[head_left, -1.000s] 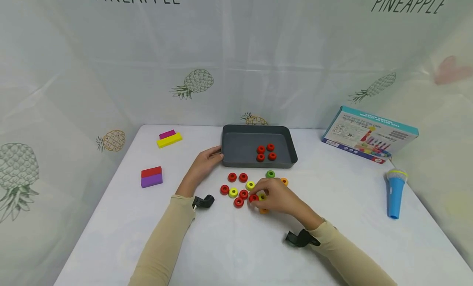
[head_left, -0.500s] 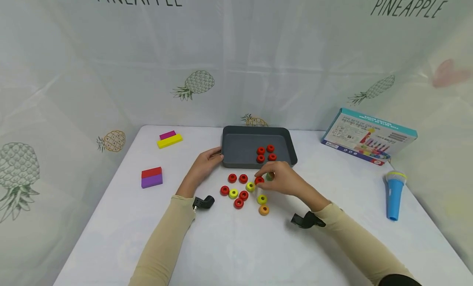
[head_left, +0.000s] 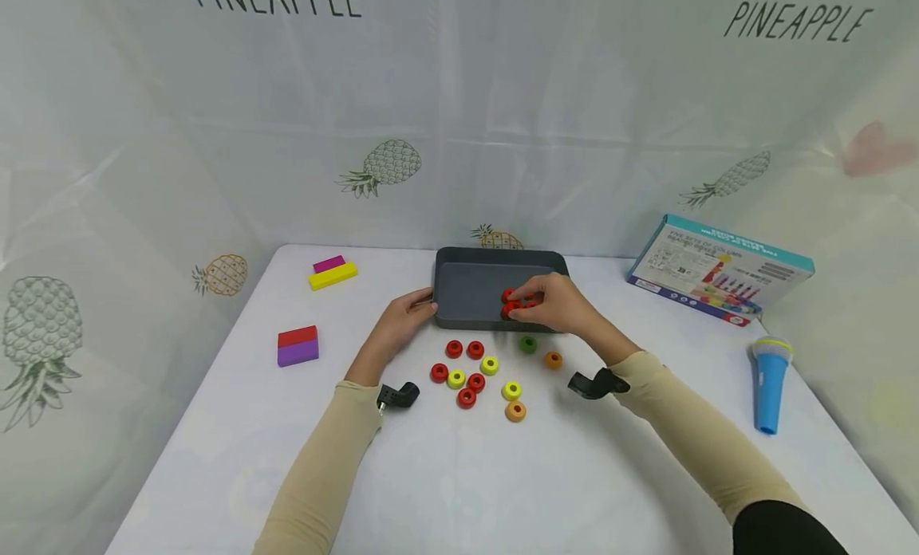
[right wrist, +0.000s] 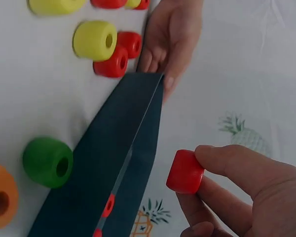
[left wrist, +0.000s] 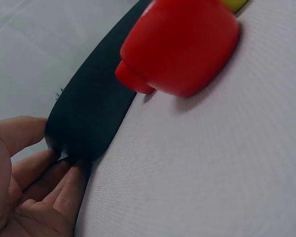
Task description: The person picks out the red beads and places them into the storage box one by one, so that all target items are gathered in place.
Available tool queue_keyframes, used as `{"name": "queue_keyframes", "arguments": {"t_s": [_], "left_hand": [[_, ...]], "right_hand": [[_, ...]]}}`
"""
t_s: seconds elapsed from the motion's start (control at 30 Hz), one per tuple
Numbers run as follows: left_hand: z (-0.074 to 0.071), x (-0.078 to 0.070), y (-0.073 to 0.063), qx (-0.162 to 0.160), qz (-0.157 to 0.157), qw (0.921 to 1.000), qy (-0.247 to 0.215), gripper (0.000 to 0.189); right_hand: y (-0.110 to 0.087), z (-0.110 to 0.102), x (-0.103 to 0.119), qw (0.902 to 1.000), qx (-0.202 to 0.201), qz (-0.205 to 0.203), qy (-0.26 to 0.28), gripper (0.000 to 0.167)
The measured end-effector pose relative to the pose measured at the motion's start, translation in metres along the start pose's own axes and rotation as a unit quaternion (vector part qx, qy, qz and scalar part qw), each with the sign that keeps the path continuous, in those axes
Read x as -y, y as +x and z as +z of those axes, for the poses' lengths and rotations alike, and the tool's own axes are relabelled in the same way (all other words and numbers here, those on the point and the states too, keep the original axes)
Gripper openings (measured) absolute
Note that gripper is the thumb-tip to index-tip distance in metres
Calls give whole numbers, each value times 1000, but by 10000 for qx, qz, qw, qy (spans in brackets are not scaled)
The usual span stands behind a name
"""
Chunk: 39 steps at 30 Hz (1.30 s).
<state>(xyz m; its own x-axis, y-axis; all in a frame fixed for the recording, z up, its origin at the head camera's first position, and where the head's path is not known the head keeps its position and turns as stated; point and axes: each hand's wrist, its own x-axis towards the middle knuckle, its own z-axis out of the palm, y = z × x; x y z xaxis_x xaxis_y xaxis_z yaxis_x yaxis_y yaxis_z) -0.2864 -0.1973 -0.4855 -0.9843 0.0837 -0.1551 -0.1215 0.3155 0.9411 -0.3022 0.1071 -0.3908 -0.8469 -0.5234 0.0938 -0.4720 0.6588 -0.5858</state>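
Note:
My right hand (head_left: 556, 304) pinches a red bead (right wrist: 186, 172) between thumb and fingers, above the dark grey tray (head_left: 467, 280). Other red beads (head_left: 507, 294) lie in the tray, partly hidden behind this hand. At the tray's left side, my left hand (head_left: 395, 328) grips the edge, thumb at the rim and fingers against the wall in the left wrist view. In front of the tray lie several red beads (head_left: 467, 398), three yellow beads (head_left: 490, 365), two orange beads (head_left: 515, 411) and a green bead (head_left: 528, 344).
On the left are a yellow block (head_left: 333, 276) with a magenta block (head_left: 329, 263) behind it, and a red block (head_left: 297, 336) against a purple block (head_left: 297, 352). A toy box (head_left: 718, 272) and a blue toy microphone (head_left: 771, 391) are on the right. A pineapple-print sheet hangs behind.
My right hand has carried the red bead from among the beads on the table, forward and up over the tray. My left hand has stayed at the tray's edge.

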Motion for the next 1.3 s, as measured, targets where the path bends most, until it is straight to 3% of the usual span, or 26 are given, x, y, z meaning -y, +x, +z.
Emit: {"name": "queue_keyframes", "arguments": {"t_s": [0.57,1.07,1.3], "left_hand": [[2,3,0,-22,-74,9997,-226,55],[0,3,2,7,-20,9999,-161,54],[1,-1,0,-4,-40,9998,-180,54]], "right_hand": [[54,-2,-34,9961,31,868,-158,30],[81,5,-55,9903,43,1352,-318,33],[84,10,-64,9876,94,1475,-529,34]]}}
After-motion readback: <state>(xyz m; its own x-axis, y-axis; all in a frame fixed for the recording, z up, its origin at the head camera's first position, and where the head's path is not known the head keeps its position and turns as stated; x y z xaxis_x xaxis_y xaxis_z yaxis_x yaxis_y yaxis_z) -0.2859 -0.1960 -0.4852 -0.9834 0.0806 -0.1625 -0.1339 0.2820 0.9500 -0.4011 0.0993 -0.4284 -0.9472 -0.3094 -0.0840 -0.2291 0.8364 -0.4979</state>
